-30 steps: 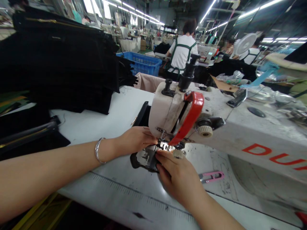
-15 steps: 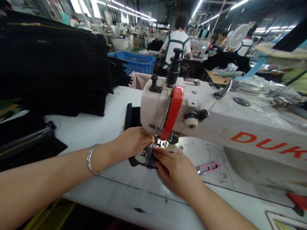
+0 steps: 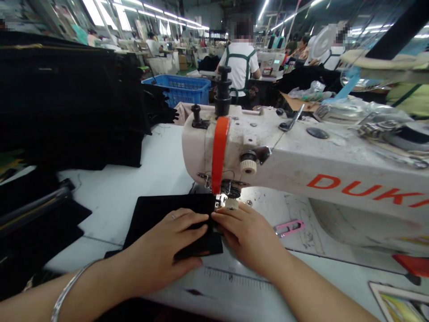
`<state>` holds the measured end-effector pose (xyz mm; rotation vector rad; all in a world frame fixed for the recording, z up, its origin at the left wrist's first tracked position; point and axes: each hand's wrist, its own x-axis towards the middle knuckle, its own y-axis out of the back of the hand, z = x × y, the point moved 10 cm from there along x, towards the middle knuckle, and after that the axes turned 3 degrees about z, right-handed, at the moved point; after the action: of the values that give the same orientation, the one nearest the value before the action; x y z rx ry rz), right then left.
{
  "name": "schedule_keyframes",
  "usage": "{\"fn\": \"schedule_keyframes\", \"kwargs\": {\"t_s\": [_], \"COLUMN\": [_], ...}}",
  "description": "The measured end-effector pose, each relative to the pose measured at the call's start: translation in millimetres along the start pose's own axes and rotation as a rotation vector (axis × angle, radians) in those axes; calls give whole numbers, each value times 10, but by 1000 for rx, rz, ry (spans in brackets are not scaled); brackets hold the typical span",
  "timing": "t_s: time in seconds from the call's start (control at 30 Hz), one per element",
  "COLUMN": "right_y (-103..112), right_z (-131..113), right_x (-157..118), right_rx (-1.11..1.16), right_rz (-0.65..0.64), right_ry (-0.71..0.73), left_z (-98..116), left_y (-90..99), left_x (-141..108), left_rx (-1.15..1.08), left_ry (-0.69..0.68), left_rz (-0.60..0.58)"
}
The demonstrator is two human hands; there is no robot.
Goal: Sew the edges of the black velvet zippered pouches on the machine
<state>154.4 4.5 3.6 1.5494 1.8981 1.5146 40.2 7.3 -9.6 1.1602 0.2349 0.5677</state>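
A black fabric piece (image 3: 167,205) lies on the machine bed, its right edge close by the presser foot (image 3: 219,201) of a white sewing machine (image 3: 284,156). My left hand (image 3: 174,241) rests flat on the fabric, fingers stretched and the thumb apart near the front edge. Just right of it, my right hand (image 3: 248,232) has its fingers pressed together at the fabric's right edge, below the presser foot; its thumb is mostly hidden. Pink thread snips (image 3: 290,228) lie on the table right of my right hand.
A tall stack of black pieces (image 3: 70,103) stands on the left, with more black pieces (image 3: 36,210) in front of it. Behind the table is a blue crate (image 3: 187,89). A co-worker (image 3: 239,62) sits further back. A printed ruler (image 3: 241,279) runs along the table's front.
My left hand has moved left and toward me, from the needle area onto the fabric. The black piece now lies spread left of the needle. My right hand stays near the presser foot.
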Motion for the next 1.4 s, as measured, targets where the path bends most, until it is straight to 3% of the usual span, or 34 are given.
{"fn": "schedule_keyframes", "kwargs": {"t_s": [0.17, 0.3, 0.83, 1.0, 1.13, 1.23, 1.4], "right_y": [-10, -6, -167, -157, 65, 230, 199], "right_z": [-33, -48, 143, 154, 165, 246, 372], "right_x": [-37, -52, -22, -15, 6, 12, 4], "right_rx": [34, 26, -97, -110, -38, -103, -272], "right_rz": [6, 16, -70, -64, 77, 163, 82], "right_ry": [29, 12, -155, -168, -157, -184, -238], "left_z": [255, 285, -140, -182, -285, -467, -554], "left_y": [-11, 70, 192, 166, 166, 236, 247], "left_x": [-63, -14, 447, 536, 490, 455, 477], "left_rx": [53, 7, 79, 107, 109, -20, -167], "left_ry": [-60, -157, -370, -338, -270, -226, -203], "left_rz": [149, 186, 250, 188, 191, 227, 188]}}
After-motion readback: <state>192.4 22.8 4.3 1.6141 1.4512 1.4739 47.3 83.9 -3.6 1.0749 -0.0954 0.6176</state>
